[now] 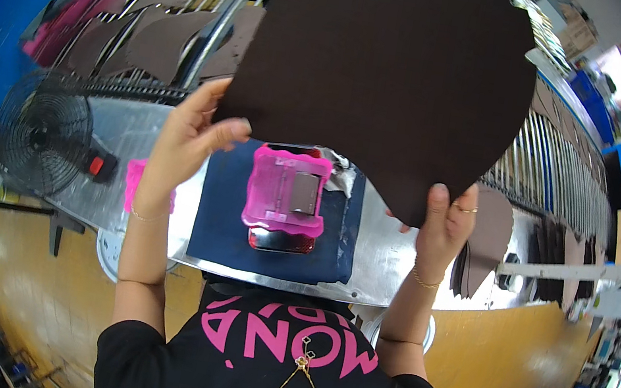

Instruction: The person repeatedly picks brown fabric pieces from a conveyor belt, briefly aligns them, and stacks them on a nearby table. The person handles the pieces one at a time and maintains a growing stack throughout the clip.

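A large dark brown cut piece of sheet material (394, 62), with one curved side, is raised in front of me above the table. My left hand (204, 126) pinches its lower left corner, thumb on the near face. At its lower right corner, my right hand (448, 214) is closed with the thumb on the front and fingers mostly behind. Below the piece, between my arms, a pink wavy-edged plastic holder (267, 187) lies over a shiny red-and-black object (282, 241). Both rest on a dark blue sheet (222, 221).
The metal table (111, 132) carries a black fan (43, 130) at left and a pink item (135, 184) beside my left forearm. Brown cut pieces (491, 229) hang over its edge at right. Behind stands a slatted rack (214, 7) with more cut pieces (161, 39).
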The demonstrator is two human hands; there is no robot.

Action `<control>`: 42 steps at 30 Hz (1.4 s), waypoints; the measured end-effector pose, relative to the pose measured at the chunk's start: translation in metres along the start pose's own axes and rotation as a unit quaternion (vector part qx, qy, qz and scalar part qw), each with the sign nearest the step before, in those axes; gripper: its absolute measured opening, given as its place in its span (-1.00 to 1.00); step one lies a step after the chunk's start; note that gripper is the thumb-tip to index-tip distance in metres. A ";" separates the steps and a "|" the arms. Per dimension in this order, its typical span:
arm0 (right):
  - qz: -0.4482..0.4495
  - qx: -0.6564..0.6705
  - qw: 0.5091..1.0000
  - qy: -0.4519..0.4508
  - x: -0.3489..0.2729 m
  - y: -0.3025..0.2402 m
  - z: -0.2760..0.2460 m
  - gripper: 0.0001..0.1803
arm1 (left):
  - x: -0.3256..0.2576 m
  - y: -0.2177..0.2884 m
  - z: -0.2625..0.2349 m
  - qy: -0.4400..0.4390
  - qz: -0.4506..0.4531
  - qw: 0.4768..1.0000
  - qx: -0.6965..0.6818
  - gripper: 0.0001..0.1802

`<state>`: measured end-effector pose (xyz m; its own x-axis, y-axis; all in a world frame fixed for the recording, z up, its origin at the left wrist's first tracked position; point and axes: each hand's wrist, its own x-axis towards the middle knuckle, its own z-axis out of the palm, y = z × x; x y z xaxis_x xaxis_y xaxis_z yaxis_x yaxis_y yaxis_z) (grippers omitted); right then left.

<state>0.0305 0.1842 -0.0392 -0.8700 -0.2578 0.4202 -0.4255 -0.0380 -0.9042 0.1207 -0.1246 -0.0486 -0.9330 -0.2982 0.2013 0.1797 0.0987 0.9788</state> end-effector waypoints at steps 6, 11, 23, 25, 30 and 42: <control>-0.017 -0.054 0.990 -0.127 -0.002 0.015 0.060 -0.70 | -0.036 0.031 -0.070 0.183 0.076 0.976 0.094 -0.81; -0.099 -0.158 0.967 -0.174 -0.002 0.031 0.080 -0.82 | -0.055 0.045 -0.094 0.234 0.106 0.955 0.146 -0.79; -0.127 -0.263 0.940 -0.177 -0.024 0.046 0.008 -0.71 | -0.045 0.004 -0.047 0.033 -0.063 0.981 0.183 -0.93; -0.099 -0.288 0.941 -0.147 -0.041 0.056 -0.013 -0.75 | -0.035 -0.003 -0.026 -0.015 -0.023 0.978 0.205 -0.94; 0.026 -0.270 0.961 -0.055 -0.080 0.065 -0.057 -0.86 | -0.005 0.001 0.011 -0.125 0.158 0.917 0.345 -0.90; 0.153 -0.307 0.938 0.049 -0.098 0.015 -0.164 -0.76 | 0.061 -0.002 0.115 -0.216 0.332 0.866 0.305 -0.96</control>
<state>0.0686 0.3671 -0.0815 -0.9808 -0.0750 0.1802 -0.1890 0.5951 -0.7811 0.0272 -0.0334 -0.0426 -0.7404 0.3873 0.5494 0.6463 0.6348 0.4235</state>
